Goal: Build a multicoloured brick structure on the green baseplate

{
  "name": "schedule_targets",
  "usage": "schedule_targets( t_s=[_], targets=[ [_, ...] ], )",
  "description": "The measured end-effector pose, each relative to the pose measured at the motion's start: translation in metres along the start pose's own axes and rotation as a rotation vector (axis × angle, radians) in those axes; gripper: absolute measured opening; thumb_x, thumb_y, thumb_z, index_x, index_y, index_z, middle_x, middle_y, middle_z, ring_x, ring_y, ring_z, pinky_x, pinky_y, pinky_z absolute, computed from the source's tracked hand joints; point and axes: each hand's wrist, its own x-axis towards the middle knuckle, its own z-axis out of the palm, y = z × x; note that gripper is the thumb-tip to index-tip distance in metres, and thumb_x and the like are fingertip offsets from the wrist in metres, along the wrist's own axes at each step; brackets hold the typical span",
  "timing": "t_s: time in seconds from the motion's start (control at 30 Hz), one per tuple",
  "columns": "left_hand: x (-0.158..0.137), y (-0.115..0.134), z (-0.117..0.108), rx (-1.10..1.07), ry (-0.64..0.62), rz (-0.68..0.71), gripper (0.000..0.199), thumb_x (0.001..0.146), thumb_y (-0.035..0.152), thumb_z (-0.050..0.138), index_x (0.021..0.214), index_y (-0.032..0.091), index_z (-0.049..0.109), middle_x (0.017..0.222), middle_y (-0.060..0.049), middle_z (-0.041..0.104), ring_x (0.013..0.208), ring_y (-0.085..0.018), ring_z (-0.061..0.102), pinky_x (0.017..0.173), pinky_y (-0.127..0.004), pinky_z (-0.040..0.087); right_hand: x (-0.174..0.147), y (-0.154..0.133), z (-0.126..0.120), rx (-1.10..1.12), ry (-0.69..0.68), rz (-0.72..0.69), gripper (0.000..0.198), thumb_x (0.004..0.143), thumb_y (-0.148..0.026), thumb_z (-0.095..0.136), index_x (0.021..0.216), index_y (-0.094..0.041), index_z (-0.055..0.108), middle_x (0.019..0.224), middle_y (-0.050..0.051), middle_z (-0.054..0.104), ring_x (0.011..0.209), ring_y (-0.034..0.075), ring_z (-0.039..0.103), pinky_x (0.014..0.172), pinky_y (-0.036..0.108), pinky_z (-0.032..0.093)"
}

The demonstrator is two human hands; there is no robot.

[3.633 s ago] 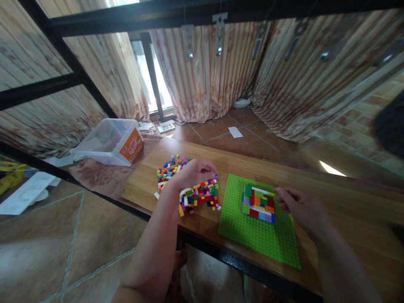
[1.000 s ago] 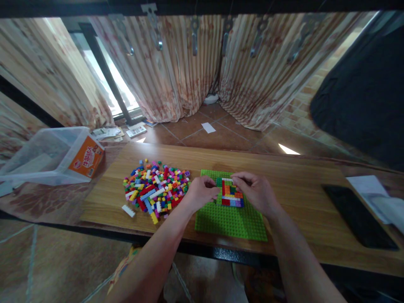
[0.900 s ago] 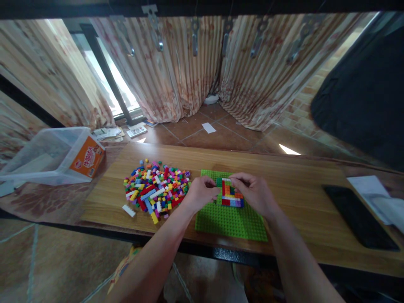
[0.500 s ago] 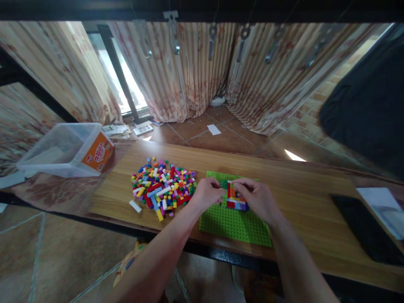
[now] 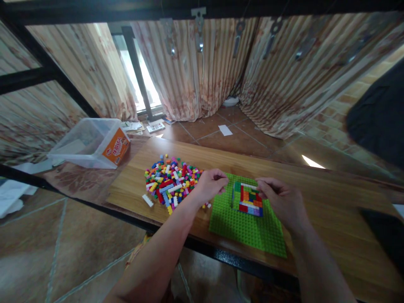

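A green studded baseplate (image 5: 246, 235) lies on the wooden board, bearing a low, roughly square build of coloured toy bricks (image 5: 251, 206). White, red, orange, green, blue and purple pieces show in it. My left hand (image 5: 210, 187) hovers over the plate's left edge beside the brick pile, fingers curled into a pinch. Whatever is between them is too small to tell. My right hand (image 5: 282, 202) is at the build's upper right corner with thumb and fingers pressed together; anything pinched there is hidden.
The heap of loose bricks (image 5: 170, 187) spreads left of the plate, with a white brick (image 5: 147, 200) apart from it. A clear plastic bin (image 5: 85, 158) with an orange label stands at the far left. A dark flat object (image 5: 383, 235) lies at the right.
My hands have drawn apart, the right one moving off the build's top toward its right corner, uncovering more bricks. The camera has turned left, so the scene sits farther right.
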Motion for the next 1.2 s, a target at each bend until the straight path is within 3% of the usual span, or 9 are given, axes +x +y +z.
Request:
schedule_targets(
  t_s=[0.33,0.47,0.67,0.87,1.03,1.2],
  targets=[
    [0.011,0.013,-0.070,0.175,0.226,0.159,0.005,0.073,0.017,0.060,0.069,0.014,0.061,0.053,0.005,0.055,0.047,-0.006,0.047,0.048,-0.018,0.036,0.000,0.006,-0.002,-0.025,0.005,0.009,0.028,0.079,-0.047,0.068,0.090,-0.022,0.076,0.076,0.004,0.075,0.063,0.018,0.068,0.058,0.030,0.057],
    [0.014,0.012,-0.085,0.315,0.278,0.195,0.009,0.076,0.017,0.059,0.068,0.014,0.062,0.051,0.005,0.053,0.047,-0.007,0.044,0.049,-0.018,0.034,0.000,0.008,-0.001,-0.034,-0.005,-0.016,0.030,0.080,-0.048,0.068,0.091,-0.021,0.076,0.078,0.005,0.075,0.063,0.019,0.068,0.058,0.031,0.057],
    [0.014,0.009,-0.072,0.601,0.235,0.244,0.009,0.078,0.015,0.058,0.074,0.014,0.066,0.070,-0.001,0.066,0.065,-0.012,0.058,0.062,-0.021,0.043,0.001,0.007,0.000,-0.025,0.005,-0.020,0.031,0.079,-0.050,0.069,0.088,-0.021,0.076,0.077,0.005,0.075,0.062,0.019,0.068,0.057,0.031,0.057],
    [0.009,0.009,-0.050,1.057,0.287,0.206,0.023,0.082,0.016,0.058,0.102,0.016,0.070,0.105,-0.010,0.070,0.093,-0.021,0.066,0.086,-0.031,0.049,0.001,0.008,-0.004,-0.017,0.009,-0.030,0.029,0.081,-0.049,0.067,0.087,-0.022,0.076,0.083,0.006,0.077,0.070,0.021,0.071,0.061,0.032,0.058],
    [0.006,0.008,-0.041,1.272,0.250,0.156,0.021,0.087,0.019,0.052,0.097,0.014,0.070,0.104,-0.013,0.067,0.091,-0.024,0.067,0.082,-0.033,0.050,0.002,0.008,-0.008,-0.014,0.018,-0.014,0.027,0.082,-0.046,0.066,0.088,-0.021,0.076,0.082,0.005,0.076,0.066,0.018,0.068,0.060,0.030,0.056],
    [0.007,0.011,-0.042,1.249,0.274,0.177,0.022,0.088,0.018,0.051,0.093,0.013,0.071,0.103,-0.014,0.067,0.092,-0.025,0.066,0.083,-0.034,0.050,0.001,0.005,-0.012,0.010,0.043,-0.039,0.030,0.081,-0.048,0.067,0.087,-0.020,0.076,0.077,0.004,0.074,0.068,0.018,0.067,0.061,0.029,0.056]
  ],
)
